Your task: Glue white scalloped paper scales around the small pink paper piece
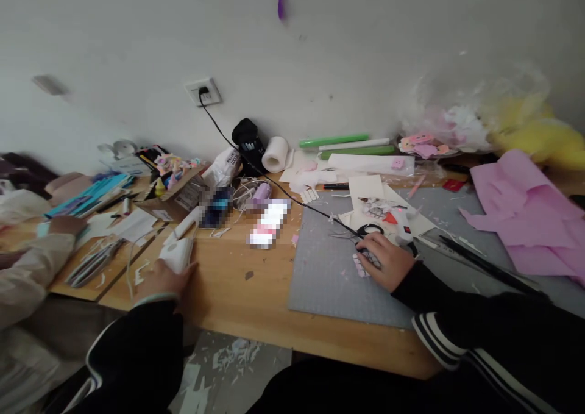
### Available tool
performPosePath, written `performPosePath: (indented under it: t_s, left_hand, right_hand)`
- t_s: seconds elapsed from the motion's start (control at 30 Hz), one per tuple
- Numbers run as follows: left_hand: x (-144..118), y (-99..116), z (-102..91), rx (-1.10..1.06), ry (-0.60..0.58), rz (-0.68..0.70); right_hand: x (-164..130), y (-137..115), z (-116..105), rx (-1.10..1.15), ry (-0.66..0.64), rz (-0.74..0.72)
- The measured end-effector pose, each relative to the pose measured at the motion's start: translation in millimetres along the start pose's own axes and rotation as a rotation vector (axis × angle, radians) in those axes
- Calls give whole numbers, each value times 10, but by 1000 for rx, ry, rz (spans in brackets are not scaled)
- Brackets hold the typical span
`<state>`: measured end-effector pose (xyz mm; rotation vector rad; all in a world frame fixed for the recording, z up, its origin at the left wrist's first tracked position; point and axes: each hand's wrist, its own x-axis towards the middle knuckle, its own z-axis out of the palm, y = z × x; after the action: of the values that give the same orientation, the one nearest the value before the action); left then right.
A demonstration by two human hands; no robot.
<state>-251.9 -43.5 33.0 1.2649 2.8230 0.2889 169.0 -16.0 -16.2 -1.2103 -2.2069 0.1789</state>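
At the left, my left hand (159, 283) is closed around a white box-shaped object (177, 254) standing on the wooden table; a pale cable runs close by. On the grey cutting mat (315, 280), my right hand (388, 260) is bent, fingers together over a small greyish item I cannot make out. Under its fingertips lies a pink-and-white patterned piece (359, 266). Right behind the hand are a white glue gun (403, 226) with a red light and a black ring (370, 228). White card sheets (367, 188) lie farther back.
A black cord (265, 173) slants from the wall socket (203, 92) to the mat. Two phones, one lit (270, 222), lie mid-table. Pink sheeting (512, 219) covers the right side. A paper roll (276, 153) stands by the wall. Another person's sleeve (36, 267) is at far left.
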Motion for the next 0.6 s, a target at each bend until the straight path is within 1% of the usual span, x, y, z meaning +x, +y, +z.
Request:
performPosePath:
  t_s: [0.03, 0.1, 0.17, 0.27, 0.37, 0.47, 0.53, 0.6]
  left_hand:
    - [77, -69, -1, -34, -30, -55]
    - [205, -161, -23, -119, -90, -124]
    - [284, -218, -82, -234, -130, -158]
    - [298, -295, -192, -441, -191, -157]
    - [248, -379, -250, -595, -191, -117]
    - [228, -444, -261, -592, -157, -67]
    - [251, -466, -257, -507, -119, -26]
    - [290, -472, -243, -396, -53, 22]
  right_hand:
    - [-4, 2, 2, 1, 5, -4]
    - [-9, 11, 5, 0, 12, -8]
    - [-12, 22, 6, 3, 16, -13]
    - [-8, 34, 6, 15, 14, -24]
    - [-2, 28, -5, 31, 3, -32]
    - [3, 8, -23, 44, -20, -31]
    - [5, -4, -32, 50, -36, -29]
    - [6, -8, -35, 52, -42, -24]
